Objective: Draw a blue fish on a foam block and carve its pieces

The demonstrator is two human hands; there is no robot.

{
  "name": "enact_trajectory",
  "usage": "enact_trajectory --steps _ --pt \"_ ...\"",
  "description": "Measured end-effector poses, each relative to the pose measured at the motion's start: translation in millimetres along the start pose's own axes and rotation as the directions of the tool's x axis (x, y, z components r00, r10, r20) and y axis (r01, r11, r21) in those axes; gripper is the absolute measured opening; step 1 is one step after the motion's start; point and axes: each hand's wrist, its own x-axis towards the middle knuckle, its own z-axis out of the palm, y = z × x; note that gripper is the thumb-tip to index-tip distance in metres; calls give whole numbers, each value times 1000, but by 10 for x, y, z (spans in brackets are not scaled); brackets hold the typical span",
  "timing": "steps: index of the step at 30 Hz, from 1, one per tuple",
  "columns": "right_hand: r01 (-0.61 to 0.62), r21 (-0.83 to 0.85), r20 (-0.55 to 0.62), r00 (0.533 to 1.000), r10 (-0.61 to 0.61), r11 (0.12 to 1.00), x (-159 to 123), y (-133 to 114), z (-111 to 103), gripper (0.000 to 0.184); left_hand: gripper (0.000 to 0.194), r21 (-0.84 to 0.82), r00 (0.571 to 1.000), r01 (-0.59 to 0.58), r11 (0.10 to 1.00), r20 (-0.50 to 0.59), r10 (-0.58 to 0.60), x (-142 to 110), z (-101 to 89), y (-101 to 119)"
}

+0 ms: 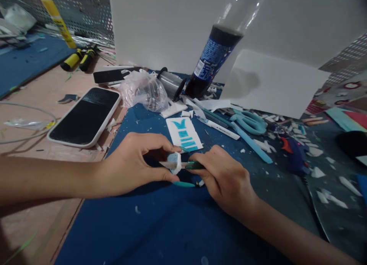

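Observation:
My left hand (134, 162) is closed in a pinch on a small white and light-blue piece (177, 164), which looks like foam. Its long green thumbnail shows below the piece. From the other side, my right hand (226, 177) grips a thin knife blade (164, 164) pointing left across the piece and touching it. The knife's handle is mostly hidden by my right fingers. Just beyond both hands, a white card (171, 129) with bright blue shapes on it lies on the blue mat (137, 227).
A phone (86, 116) lies to the left. Behind are a plastic bag (143, 91), a clear spool (171, 83) and a dark soda bottle (210, 58). Blue scissors (249, 121), a white pen (220, 129), a glue gun (296, 154) with its cord, and foam scraps spread rightward.

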Motion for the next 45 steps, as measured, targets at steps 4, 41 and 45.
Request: enact_trajectory --steps 4,41,45 --pt "-5 12 -34 999 6 1000 11 -5 -5 30 23 20 997 -23 1000 73 22 28 1 36" --pt "-8 21 49 999 7 1000 14 15 -25 28 29 -24 997 73 997 -14 -74 11 8 52" --pt "-16 21 51 999 14 1000 17 2 -30 27 30 -7 997 72 997 3 -72 11 0 68"
